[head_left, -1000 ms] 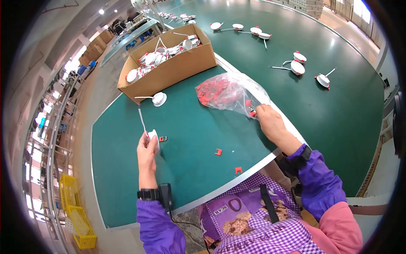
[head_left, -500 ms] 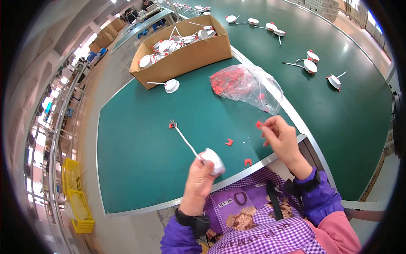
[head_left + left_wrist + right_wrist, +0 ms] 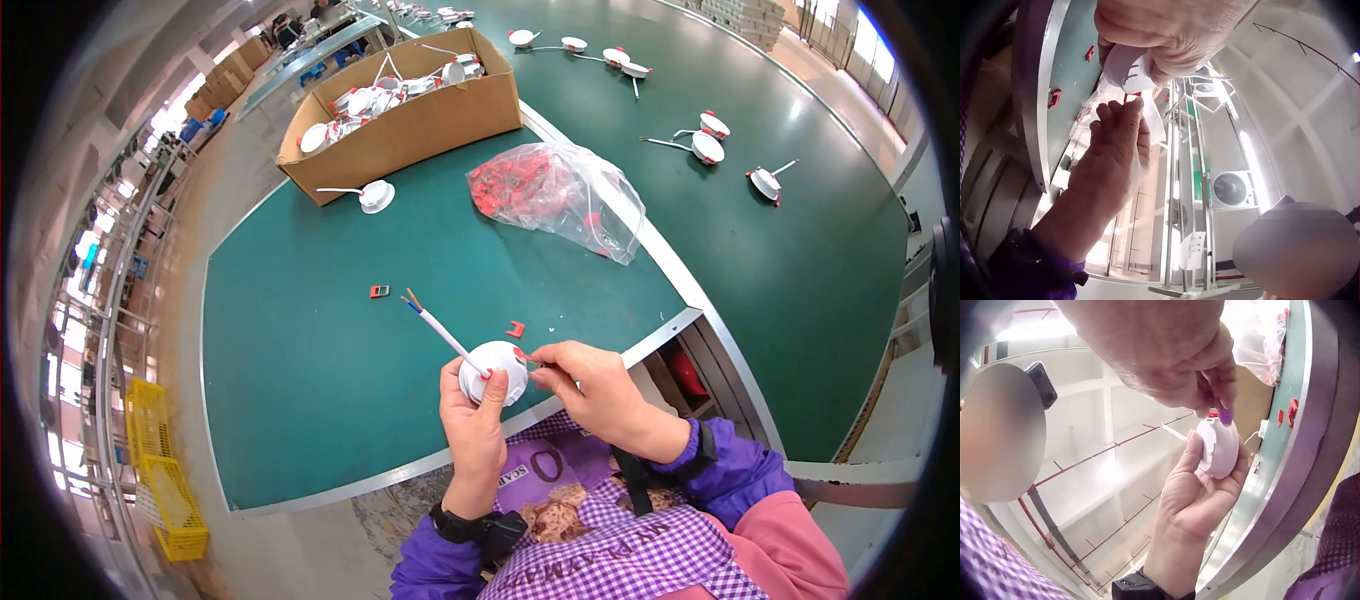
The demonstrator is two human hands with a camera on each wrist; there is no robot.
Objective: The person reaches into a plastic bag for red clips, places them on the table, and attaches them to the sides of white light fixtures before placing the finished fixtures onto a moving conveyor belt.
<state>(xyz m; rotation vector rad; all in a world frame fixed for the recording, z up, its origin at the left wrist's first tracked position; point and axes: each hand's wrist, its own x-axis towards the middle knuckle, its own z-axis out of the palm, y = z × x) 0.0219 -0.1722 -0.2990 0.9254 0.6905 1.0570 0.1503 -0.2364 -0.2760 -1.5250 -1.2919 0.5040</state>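
In the head view my left hand (image 3: 473,432) grips a round white lamp (image 3: 503,361) above the table's near edge, its white cable (image 3: 450,337) pointing up and left with bare wire ends. My right hand (image 3: 597,392) pinches a small red clip (image 3: 522,356) at the lamp's right rim. The left wrist view shows the right hand (image 3: 1107,154) just below the white lamp (image 3: 1129,67). From the right wrist, the left hand (image 3: 1195,494) holds the lamp (image 3: 1219,447) by its sides, with red (image 3: 1213,415) at its top edge.
A plastic bag of red clips (image 3: 540,187) lies beyond my hands. Behind it stands a cardboard box (image 3: 420,135) of lamps, with one lamp (image 3: 376,196) in front. Loose red clips (image 3: 379,292) lie on the green table (image 3: 300,390). More lamps (image 3: 707,148) rest at the right.
My right hand has moved from the bag to the lamp, carrying a red clip. My left hand has brought the lamp right and nearer, and its cable side now faces up.
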